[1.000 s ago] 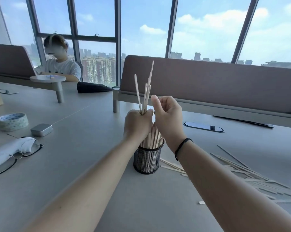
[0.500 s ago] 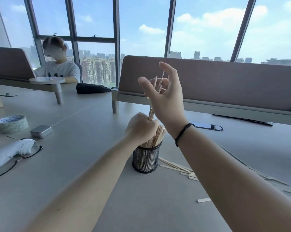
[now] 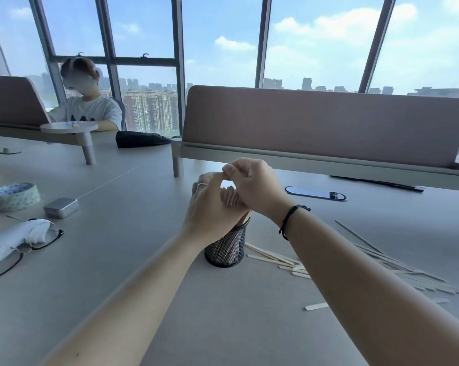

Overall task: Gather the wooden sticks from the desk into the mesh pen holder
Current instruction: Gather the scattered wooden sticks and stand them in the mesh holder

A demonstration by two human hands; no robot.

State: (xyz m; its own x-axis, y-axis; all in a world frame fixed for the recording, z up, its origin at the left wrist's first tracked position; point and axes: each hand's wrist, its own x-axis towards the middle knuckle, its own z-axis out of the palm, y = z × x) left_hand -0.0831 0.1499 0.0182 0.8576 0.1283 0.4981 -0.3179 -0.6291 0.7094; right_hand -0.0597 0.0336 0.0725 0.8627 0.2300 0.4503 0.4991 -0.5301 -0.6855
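A black mesh pen holder point(image 3: 227, 249) stands on the grey desk point(image 3: 117, 260), filled with wooden sticks point(image 3: 229, 198) whose tops show between my hands. My left hand point(image 3: 210, 210) wraps around the bundle just above the holder's rim, a ring on one finger. My right hand point(image 3: 255, 184) sits curled on top of the stick ends, its fingertips touching my left fingers. More loose sticks point(image 3: 278, 258) lie on the desk right of the holder, partly hidden by my right forearm, with a long spread point(image 3: 408, 273) further right and one short stick point(image 3: 316, 306) nearer me.
On the left lie a tape roll point(image 3: 14, 195), a small metal tin point(image 3: 61, 207), glasses point(image 3: 25, 249) and a white pouch point(image 3: 14, 236). A dark oval desk grommet point(image 3: 315, 194) and a divider panel point(image 3: 323, 122) are behind the holder. Another person point(image 3: 88, 107) sits far left.
The tall sticks held up by my left hand have gone down into the holder. My right hand dropped from open in the air onto the stick tops and curled shut.
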